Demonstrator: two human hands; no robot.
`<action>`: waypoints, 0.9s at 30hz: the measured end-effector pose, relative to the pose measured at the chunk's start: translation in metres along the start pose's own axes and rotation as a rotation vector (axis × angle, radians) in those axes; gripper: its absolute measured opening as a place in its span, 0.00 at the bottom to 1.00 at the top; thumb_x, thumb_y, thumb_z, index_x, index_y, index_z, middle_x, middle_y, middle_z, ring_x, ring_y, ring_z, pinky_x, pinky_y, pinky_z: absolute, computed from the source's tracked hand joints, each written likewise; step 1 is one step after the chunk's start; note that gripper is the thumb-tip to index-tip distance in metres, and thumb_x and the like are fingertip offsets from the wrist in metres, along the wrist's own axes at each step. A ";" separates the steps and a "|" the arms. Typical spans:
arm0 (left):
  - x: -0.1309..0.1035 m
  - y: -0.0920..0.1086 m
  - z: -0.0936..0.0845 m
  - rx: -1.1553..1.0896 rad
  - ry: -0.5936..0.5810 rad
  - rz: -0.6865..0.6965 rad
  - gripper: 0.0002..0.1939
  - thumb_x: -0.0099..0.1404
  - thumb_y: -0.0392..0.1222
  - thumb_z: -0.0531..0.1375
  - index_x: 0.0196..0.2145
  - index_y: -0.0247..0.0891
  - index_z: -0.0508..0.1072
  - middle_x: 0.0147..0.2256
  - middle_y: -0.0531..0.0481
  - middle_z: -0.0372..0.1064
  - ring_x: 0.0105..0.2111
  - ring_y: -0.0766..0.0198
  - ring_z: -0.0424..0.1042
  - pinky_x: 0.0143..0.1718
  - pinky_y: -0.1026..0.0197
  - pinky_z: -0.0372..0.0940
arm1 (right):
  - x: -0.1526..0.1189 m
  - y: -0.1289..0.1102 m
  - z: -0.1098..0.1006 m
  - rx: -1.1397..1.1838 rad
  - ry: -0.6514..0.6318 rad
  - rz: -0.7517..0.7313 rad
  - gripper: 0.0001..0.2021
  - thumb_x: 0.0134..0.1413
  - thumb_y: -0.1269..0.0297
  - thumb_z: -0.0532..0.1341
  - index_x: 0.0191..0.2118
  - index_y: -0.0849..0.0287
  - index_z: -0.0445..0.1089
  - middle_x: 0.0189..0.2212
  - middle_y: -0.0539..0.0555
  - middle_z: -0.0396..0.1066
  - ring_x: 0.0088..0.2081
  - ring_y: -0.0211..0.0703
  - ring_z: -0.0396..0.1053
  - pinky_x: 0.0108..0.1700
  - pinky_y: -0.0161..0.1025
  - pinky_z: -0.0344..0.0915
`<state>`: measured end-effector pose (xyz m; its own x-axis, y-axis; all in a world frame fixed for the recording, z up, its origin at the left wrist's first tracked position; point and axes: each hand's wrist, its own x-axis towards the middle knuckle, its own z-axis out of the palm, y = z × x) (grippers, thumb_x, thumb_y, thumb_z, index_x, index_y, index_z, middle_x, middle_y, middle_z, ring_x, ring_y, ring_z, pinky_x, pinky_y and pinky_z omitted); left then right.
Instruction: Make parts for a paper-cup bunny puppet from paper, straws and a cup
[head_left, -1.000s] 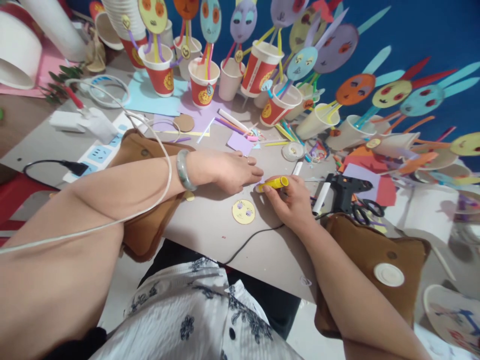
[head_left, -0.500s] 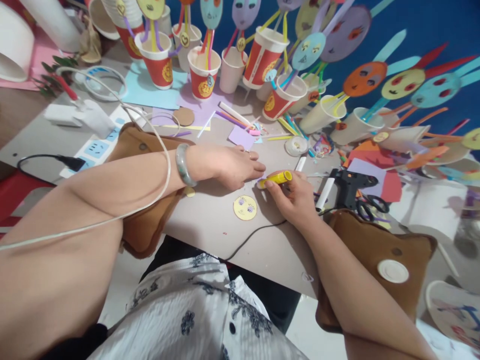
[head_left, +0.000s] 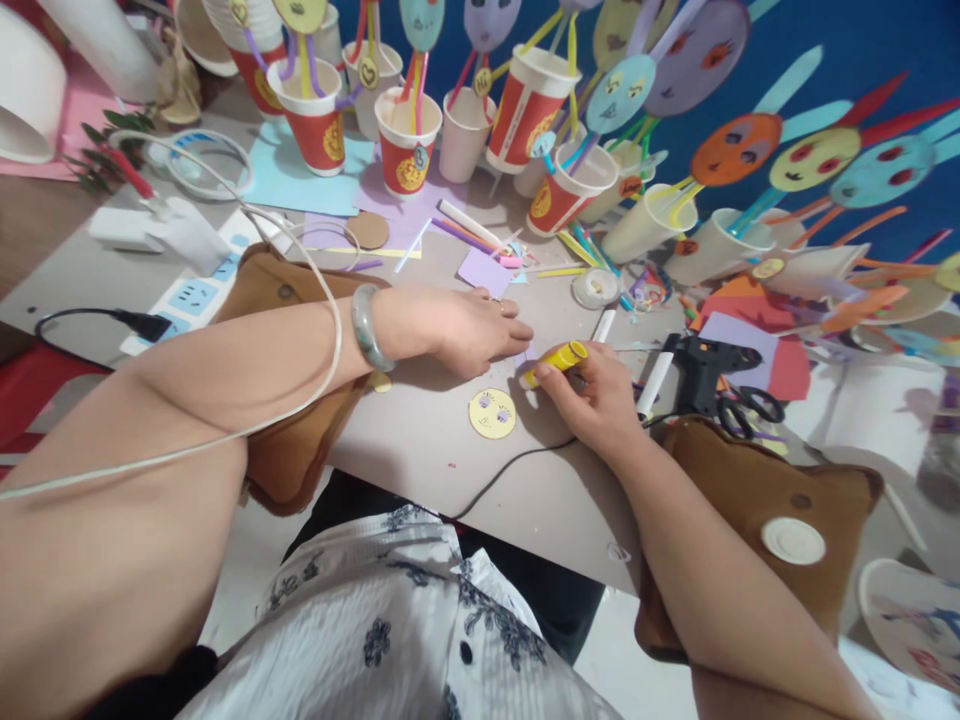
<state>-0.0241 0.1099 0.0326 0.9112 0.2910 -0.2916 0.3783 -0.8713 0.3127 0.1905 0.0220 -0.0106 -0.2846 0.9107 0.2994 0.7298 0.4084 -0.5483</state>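
My left hand (head_left: 480,332) lies flat on the grey table (head_left: 420,440), fingers spread a little and pointing right; its fingertips are by a small purplish piece. My right hand (head_left: 592,390) is closed round a yellow marker (head_left: 559,362), whose pale end points down left at the table. Between and below the hands rests a round yellow paper face (head_left: 492,413) with purple eyes, which neither hand touches.
Paper cups (head_left: 409,140) with paper puppets line the back. A black glue gun (head_left: 705,370), scissors (head_left: 750,408) and brown cushions (head_left: 757,520) lie right. A white cable (head_left: 337,310) crosses my left arm; a power strip (head_left: 187,298) sits left.
The yellow marker in my right hand has tilted slightly and moved a little to the right. My left hand has hardly moved.
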 end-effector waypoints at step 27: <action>0.000 -0.002 0.000 0.040 0.004 0.038 0.24 0.62 0.39 0.56 0.57 0.48 0.67 0.64 0.47 0.63 0.60 0.48 0.62 0.59 0.45 0.59 | 0.002 -0.001 0.004 -0.027 0.026 -0.023 0.11 0.65 0.53 0.60 0.35 0.52 0.73 0.29 0.52 0.78 0.32 0.48 0.72 0.46 0.51 0.64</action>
<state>-0.0253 0.1114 0.0319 0.9254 0.2593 -0.2765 0.3369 -0.8968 0.2869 0.1869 0.0238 -0.0130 -0.2855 0.8988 0.3325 0.7398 0.4273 -0.5197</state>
